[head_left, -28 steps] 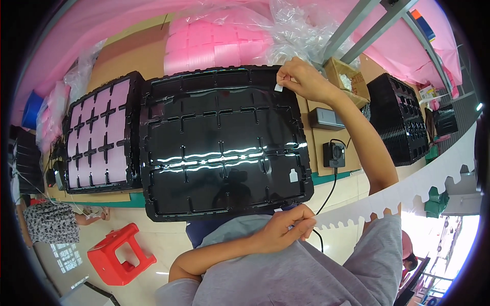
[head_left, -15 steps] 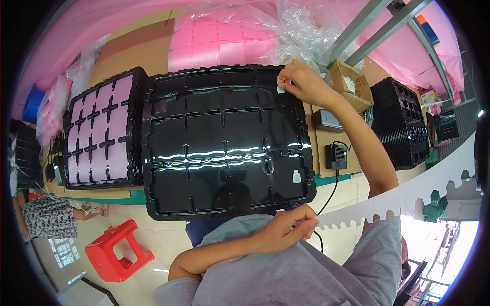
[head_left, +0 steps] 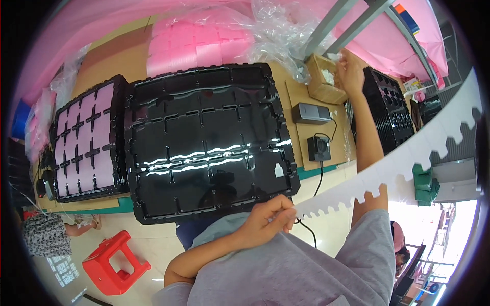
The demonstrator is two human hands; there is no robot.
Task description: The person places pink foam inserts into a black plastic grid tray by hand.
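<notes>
I am wearing plain grey clothes [head_left: 255,275]; my strip [head_left: 398,167] is showing white, the black tray [head_left: 206,127] is gleaming with white streaks, lilac sheets [head_left: 85,136] are bearing black crosses, the stool [head_left: 104,270] is glowing red.

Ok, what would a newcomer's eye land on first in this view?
Probably the big glossy black tray in the middle, with a white bottle-shaped sticker near its lower right corner. A long white notched strip sweeps from the left hand toward the right edge, and a red stool stands at lower left.
</notes>
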